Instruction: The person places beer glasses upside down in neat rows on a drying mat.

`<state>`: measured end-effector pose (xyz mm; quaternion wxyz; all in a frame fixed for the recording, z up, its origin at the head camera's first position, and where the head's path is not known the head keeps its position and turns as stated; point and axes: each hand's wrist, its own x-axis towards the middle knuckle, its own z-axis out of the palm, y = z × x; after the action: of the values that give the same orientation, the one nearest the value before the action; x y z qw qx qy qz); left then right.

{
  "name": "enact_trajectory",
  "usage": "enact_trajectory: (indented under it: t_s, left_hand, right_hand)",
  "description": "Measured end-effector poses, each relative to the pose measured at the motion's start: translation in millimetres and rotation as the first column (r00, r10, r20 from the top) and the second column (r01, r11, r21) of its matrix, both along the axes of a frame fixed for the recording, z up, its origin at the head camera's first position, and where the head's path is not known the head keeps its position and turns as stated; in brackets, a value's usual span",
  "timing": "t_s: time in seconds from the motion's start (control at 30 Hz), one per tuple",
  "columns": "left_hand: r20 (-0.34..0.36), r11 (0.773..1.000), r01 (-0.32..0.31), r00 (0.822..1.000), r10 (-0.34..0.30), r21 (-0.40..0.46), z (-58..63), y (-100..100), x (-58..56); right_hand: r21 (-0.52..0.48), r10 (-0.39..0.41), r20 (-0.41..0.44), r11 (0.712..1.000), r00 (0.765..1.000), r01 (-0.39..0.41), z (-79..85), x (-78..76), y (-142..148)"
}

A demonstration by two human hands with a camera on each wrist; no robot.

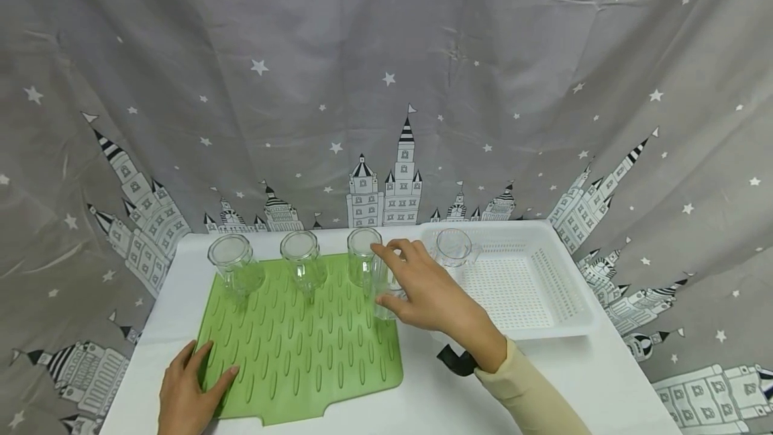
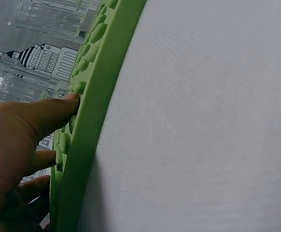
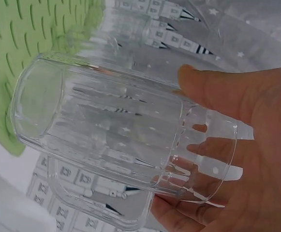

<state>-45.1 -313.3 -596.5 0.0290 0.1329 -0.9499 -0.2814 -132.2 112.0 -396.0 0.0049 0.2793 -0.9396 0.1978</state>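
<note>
My right hand [image 1: 431, 287] holds a clear glass mug [image 3: 106, 116] by one end, thumb on one side and fingers on the other. The mug's handle [image 3: 99, 212] shows below its body in the right wrist view. In the head view this mug overlaps the right edge of a green ridged mat [image 1: 302, 354]. My left hand [image 1: 190, 388] rests at the mat's near left corner, fingers spread, with the thumb [image 2: 58, 111] on its edge. Along the mat's far side stand a left glass [image 1: 232, 264], a middle glass [image 1: 302, 260] and a right glass [image 1: 361, 257].
A white perforated basket [image 1: 580, 307] stands right of the mat, with another glass mug [image 1: 454, 247] in its far left part. A black strap [image 1: 455, 360] shows by my right wrist. Behind the white table [image 1: 447, 401] hangs a grey curtain [image 1: 386, 39] printed with castles and stars.
</note>
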Motion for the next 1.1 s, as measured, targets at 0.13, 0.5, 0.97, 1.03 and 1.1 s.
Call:
enact_trajectory:
  t_s: [0.13, 0.5, 0.97, 1.03, 1.1]
  left_hand:
    - [0.031, 1.000, -0.012, 0.999, 0.012, -0.006, -0.2, -3, 0.2]
    - [0.007, 1.000, -0.001, 1.000, 0.001, -0.007, -0.6, -1, -0.7]
    - [0.063, 1.000, -0.002, 0.998, 0.003, -0.007, -1.8, -3, -1.8]
    - [0.069, 1.000, -0.004, 0.998, 0.004, -0.007, -2.1, -4, -1.5]
    - [0.061, 1.000, -0.005, 0.998, 0.006, -0.007, -2.1, -3, -0.6]
  right_hand:
    - [0.017, 0.037, -0.004, 0.999, 0.999, -0.037, -5.6, 0.2, -13]
    - [0.029, 0.120, -0.062, 0.993, 0.991, -0.118, -10.6, 4.5, -40]
    - [0.060, 0.185, -0.098, 0.982, 0.978, -0.179, -11.9, 7.7, -65]
    - [0.062, 0.193, -0.105, 0.980, 0.976, -0.187, -12.6, 8.6, -68]
    - [0.066, 0.205, -0.114, 0.978, 0.972, -0.199, -14.0, 9.3, -72]
